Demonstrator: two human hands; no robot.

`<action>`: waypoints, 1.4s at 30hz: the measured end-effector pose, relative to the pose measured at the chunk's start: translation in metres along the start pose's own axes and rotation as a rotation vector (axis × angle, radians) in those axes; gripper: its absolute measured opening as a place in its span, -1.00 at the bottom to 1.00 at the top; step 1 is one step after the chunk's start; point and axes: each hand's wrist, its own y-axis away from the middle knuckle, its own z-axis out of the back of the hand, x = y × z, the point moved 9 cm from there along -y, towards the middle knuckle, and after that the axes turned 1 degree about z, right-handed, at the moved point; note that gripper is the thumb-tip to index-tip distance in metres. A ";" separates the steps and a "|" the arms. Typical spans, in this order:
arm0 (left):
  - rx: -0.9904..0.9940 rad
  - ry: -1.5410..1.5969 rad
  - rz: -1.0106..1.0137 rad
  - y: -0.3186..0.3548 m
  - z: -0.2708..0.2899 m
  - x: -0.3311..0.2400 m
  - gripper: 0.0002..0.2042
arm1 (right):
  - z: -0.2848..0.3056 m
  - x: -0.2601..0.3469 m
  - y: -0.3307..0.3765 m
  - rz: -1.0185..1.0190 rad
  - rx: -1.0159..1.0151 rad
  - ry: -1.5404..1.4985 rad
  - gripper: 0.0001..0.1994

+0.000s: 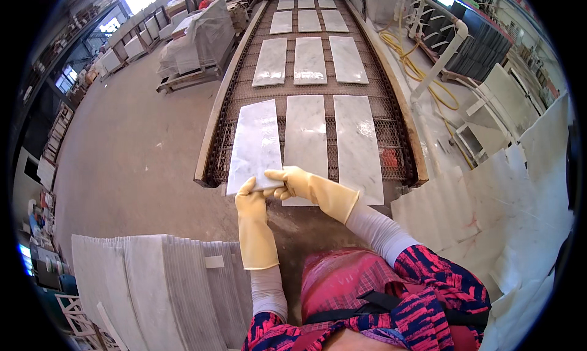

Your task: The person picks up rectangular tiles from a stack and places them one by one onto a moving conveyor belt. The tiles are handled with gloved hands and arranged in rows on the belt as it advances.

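Note:
Both my hands wear cream rubber gloves and grip the near edge of a white marble tile [255, 140]. My left hand [249, 189] has its thumb on top at the near edge. My right hand [292, 183] holds the near right corner, thumb above and fingers curled beneath. The tile lies toward the left side of a mesh conveyor belt [309, 89], its near end sticking out past the belt. Two more marble tiles, a middle one [306, 131] and a right one [358, 143], lie beside it with wet, shiny tops.
Further rows of tiles [310, 61] lie along the belt between its wooden side rails [400, 97]. A stack of upright slabs [153, 284] stands at my lower left. A yellow hose [416, 70] and white pipe [441, 61] are on the right. A plastic-wrapped pallet load [199, 39] stands left.

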 end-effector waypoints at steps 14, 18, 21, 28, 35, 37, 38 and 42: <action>-0.254 0.622 0.787 -0.087 0.096 0.163 -0.47 | 0.091 -0.082 0.192 -0.104 -0.225 0.104 -0.50; -0.215 0.505 0.764 -0.094 0.096 0.163 -0.47 | 0.172 -0.103 0.270 0.036 -0.494 -0.115 -0.47; -0.184 0.491 0.723 -0.100 0.105 0.168 -0.47 | 0.233 -0.134 0.311 0.155 -0.667 -0.304 -0.46; -0.264 0.446 0.768 -0.097 0.096 0.156 -0.46 | 0.279 -0.184 0.330 0.170 -0.771 -0.412 -0.43; -0.136 0.494 0.690 -0.100 0.085 0.160 -0.46 | 0.282 -0.233 0.322 0.074 -0.758 -0.393 -0.41; -0.120 0.492 0.639 -0.096 0.088 0.158 -0.45 | 0.292 -0.254 0.325 0.039 -0.789 -0.371 -0.42; -0.127 0.483 0.613 -0.093 0.092 0.158 -0.44 | 0.293 -0.265 0.327 0.019 -0.805 -0.359 -0.42; -0.125 0.458 0.567 -0.054 0.090 0.172 -0.39 | 0.313 -0.349 0.359 -0.165 -0.925 -0.322 -0.47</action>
